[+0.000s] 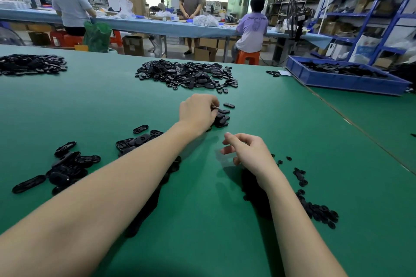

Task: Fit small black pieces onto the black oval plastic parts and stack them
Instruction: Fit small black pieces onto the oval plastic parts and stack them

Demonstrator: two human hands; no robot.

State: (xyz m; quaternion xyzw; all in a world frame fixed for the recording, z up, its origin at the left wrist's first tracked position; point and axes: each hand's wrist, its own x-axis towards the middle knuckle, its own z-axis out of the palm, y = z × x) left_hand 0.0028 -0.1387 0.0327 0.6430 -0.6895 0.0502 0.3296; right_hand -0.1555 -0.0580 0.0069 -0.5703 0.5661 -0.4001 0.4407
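Observation:
My left hand [198, 112] reaches forward over the green table [315, 141], fingers curled on a black oval part at the top of a small heap of oval parts [221, 119]. One oval part [229, 105] lies alone just beyond the heap. My right hand [246, 152] hovers nearer to me, fingers loosely curled with nothing visible in them. A scatter of small black pieces [315, 207] lies to the right of my right forearm. Loose oval parts [65, 168] lie at the left, and more oval parts [137, 141] sit beside my left forearm.
A large pile of oval parts [186, 74] sits at the far middle of the table, another pile [31, 64] at far left. A blue bin [346, 78] of black parts stands at the far right. Three people work at a bench beyond.

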